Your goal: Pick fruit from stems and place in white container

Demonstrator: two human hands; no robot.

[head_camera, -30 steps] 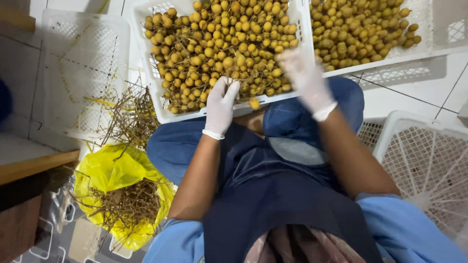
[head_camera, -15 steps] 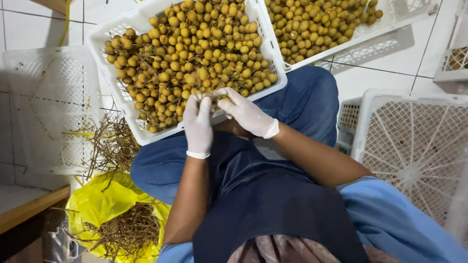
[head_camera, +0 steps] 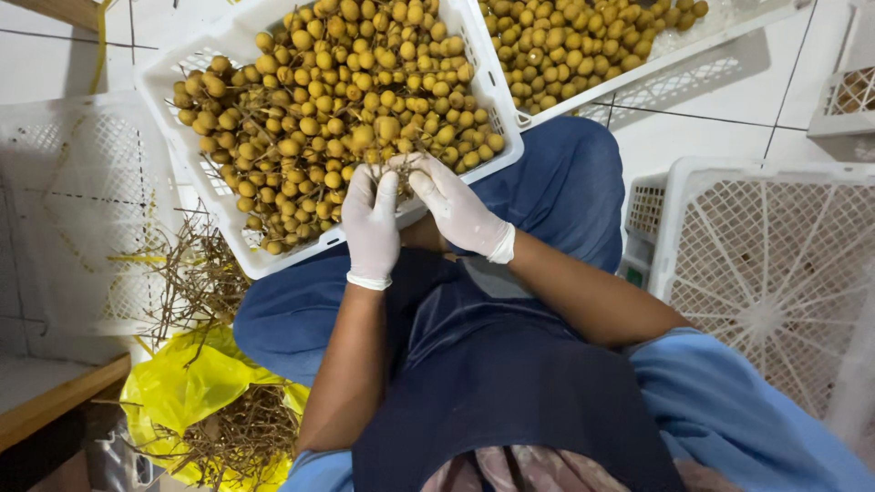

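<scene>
The left hand (head_camera: 372, 221) and right hand (head_camera: 453, 208), both gloved, close their fingers on a small twig of fruit (head_camera: 398, 165) at the near rim of the white crate (head_camera: 232, 47), its axis too hidden to tell. Since 0.5 s ago the 2 hands barely shifted. White tiled floor (head_camera: 693, 137); yellow bag (head_camera: 182, 392) of stems lower left.

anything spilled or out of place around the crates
Yes: dry twigs lie scattered on the floor beside the fruit crate, outside the yellow bag that holds the rest. No fruit appears spilled.
</scene>
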